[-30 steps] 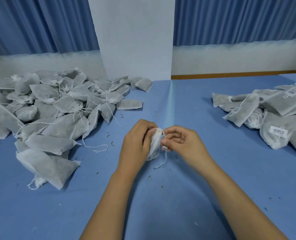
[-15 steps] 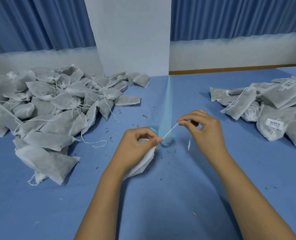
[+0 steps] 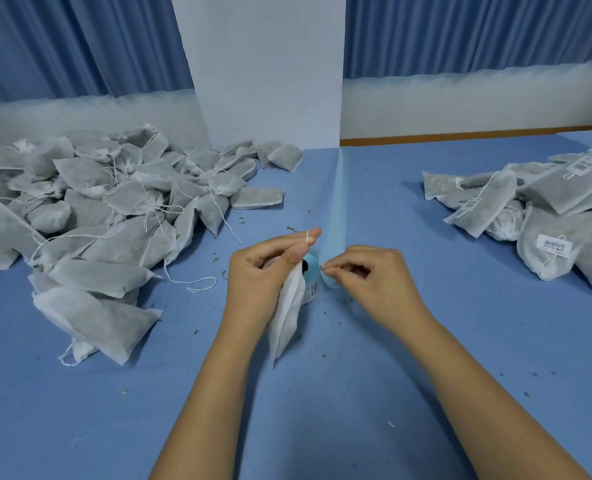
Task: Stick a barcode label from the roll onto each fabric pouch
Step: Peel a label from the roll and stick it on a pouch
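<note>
On the blue table (image 3: 426, 375), the left hand (image 3: 260, 275) holds a pouch (image 3: 286, 320) just beside the label roll (image 3: 311, 275). The right hand (image 3: 370, 278) pinches the roll's strip (image 3: 334, 220). Next job, most likely: peel off one label.

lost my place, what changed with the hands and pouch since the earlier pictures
The right hand let go of the drawstring it had pulled taut and returned to the label roll, where it now pinches the edge of the blue backing strip. The drawstring now loops over the index finger of the left hand, which still grips the pouch; the unlabelled pile and labelled pile lie as before.
</note>
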{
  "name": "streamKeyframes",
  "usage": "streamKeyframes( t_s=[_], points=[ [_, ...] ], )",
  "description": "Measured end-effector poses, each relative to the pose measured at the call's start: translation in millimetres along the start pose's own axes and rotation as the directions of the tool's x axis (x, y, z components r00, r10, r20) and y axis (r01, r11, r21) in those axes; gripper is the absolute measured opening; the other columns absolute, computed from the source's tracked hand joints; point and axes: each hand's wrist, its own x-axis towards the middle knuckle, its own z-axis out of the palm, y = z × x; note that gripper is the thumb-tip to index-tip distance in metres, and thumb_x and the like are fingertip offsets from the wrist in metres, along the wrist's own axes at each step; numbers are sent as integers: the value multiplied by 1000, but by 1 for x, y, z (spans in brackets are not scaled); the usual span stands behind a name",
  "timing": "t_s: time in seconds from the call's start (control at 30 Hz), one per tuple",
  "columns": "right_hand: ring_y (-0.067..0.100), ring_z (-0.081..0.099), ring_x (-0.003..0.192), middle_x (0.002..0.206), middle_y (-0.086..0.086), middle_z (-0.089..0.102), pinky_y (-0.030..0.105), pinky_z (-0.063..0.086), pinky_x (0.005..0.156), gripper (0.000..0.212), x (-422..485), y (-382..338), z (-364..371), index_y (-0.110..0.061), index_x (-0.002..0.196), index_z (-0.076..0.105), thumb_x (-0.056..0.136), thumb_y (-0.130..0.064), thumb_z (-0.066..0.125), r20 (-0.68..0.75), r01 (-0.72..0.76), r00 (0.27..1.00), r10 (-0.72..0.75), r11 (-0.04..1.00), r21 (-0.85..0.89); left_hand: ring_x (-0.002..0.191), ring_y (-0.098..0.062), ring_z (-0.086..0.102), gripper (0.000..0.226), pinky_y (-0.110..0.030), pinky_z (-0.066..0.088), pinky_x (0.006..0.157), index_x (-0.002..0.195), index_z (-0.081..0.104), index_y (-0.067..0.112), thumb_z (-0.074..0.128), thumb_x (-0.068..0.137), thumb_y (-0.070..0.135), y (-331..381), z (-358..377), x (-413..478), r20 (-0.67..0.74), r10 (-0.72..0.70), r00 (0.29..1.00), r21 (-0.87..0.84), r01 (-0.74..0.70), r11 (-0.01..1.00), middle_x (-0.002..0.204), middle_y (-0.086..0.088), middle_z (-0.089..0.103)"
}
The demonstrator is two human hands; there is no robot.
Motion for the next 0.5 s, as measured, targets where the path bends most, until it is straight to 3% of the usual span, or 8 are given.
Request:
streamKeyframes(
  t_s=[0.1,0.17,0.23,0.37,0.5],
  points=[
    [1,45,60,62,-23,49,9,33,61,6,-2,-1,0,-8,80,76,80,-2,73,88,204,977,-195,973,-109,104,-6,68,20,-24,54,90,86,79,23,72,84,5,-9,-1,0,-71,6,997,256,12,967,101,10,75],
    [6,42,62,63,-17,50,11,33,62,5,0,-1,-6,-8,78,75,81,-7,71,72,275,961,-268,954,-116,100,-4,68,20,-35,53,94,85,79,24,74,83,4,-12,-3,1,-17,1,1000,418,7,908,97,13,75],
    [9,43,64,65,-10,54,14,35,63,7,2,1,-11,-7,76,73,81,-11,70,25,308,951,-308,943,-126,93,-5,69,17,-36,53,92,79,78,23,76,81,7,-12,-4,1,75,-36,997,504,-7,863,89,14,75],
    [15,48,68,69,-8,59,21,40,65,8,3,7,-13,-9,74,70,81,-10,73,-58,295,949,-310,938,-182,87,-8,64,10,-26,47,88,75,75,20,76,81,12,-7,1,-3,234,-106,966,502,-27,864,84,11,70],
    [13,49,70,75,-5,58,25,41,65,7,4,12,-10,-8,78,69,84,-6,69,-77,180,979,-189,977,-117,94,-6,61,13,-16,41,87,74,75,25,76,81,13,-2,3,-6,208,-111,972,418,15,908,94,14,64]
  ],
)
